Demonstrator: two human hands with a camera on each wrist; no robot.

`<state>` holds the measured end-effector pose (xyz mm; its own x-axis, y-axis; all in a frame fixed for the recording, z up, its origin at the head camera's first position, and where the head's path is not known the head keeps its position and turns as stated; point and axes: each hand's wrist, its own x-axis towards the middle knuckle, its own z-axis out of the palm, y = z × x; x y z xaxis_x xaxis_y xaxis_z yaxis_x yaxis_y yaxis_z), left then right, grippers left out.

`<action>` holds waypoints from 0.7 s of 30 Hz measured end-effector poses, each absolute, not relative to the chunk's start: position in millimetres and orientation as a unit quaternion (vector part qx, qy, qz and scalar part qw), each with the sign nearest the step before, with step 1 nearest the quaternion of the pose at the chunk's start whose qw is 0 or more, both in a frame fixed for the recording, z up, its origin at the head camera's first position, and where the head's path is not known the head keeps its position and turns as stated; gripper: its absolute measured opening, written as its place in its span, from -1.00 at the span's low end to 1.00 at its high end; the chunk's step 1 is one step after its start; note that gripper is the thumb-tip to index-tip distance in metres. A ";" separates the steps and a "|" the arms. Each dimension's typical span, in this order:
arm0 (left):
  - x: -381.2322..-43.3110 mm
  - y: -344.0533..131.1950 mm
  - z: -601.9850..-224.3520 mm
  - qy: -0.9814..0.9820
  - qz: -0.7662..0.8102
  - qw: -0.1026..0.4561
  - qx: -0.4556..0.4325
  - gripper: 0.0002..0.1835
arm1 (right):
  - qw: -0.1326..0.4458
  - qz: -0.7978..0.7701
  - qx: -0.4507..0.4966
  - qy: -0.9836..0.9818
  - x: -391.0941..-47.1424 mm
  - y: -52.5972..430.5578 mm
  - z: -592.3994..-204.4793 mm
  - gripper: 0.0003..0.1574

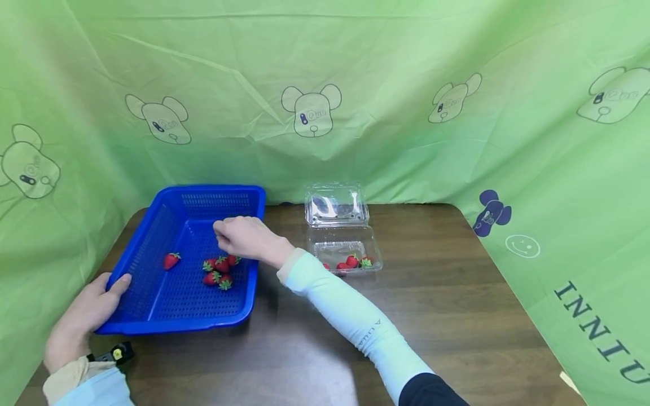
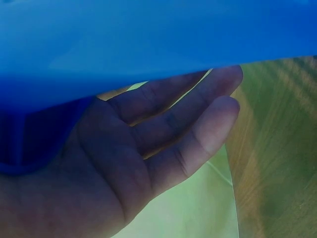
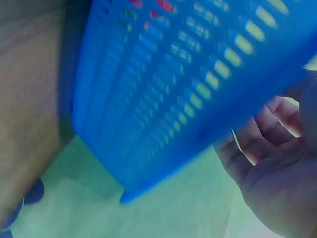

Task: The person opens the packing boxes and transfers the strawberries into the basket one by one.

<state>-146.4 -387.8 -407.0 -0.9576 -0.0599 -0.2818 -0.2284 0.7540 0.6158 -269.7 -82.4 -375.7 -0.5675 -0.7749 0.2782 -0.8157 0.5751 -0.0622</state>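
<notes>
A blue plastic basket (image 1: 203, 325) with slotted walls stands on the left of the table. My left hand (image 1: 96, 304) holds its left rim, thumb on top and fingers underneath; the left wrist view shows those fingers (image 2: 183, 158) below the blue wall. Inside, several strawberries (image 1: 222, 265) lie clustered at the right, and one strawberry (image 1: 171, 260) sits apart on the left. Over the basket's right side is my right hand (image 1: 249, 238), fingers bent downward. In the right wrist view the rim hides its fingertips, so anything between them cannot be seen.
A clear hinged plastic box (image 1: 341, 232) lies with its lid up to the right of the basket, several strawberries (image 1: 352, 261) along its front side. Green printed cloth (image 1: 376, 152) hangs around the brown table (image 1: 431, 316). A black strap (image 1: 114, 354) is near my left wrist.
</notes>
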 end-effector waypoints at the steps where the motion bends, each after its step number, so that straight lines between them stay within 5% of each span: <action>1: -147.1 -387.7 -407.6 0.929 0.341 0.121 -0.076 -0.28 | 0.117 0.097 0.449 -0.880 -270.5 -77.7 -373.8 -0.83; 21: -152.2 -392.1 -409.3 0.936 0.318 0.133 -0.077 -0.23 | 0.089 0.181 0.407 -0.891 -269.7 34.1 -348.3 -0.87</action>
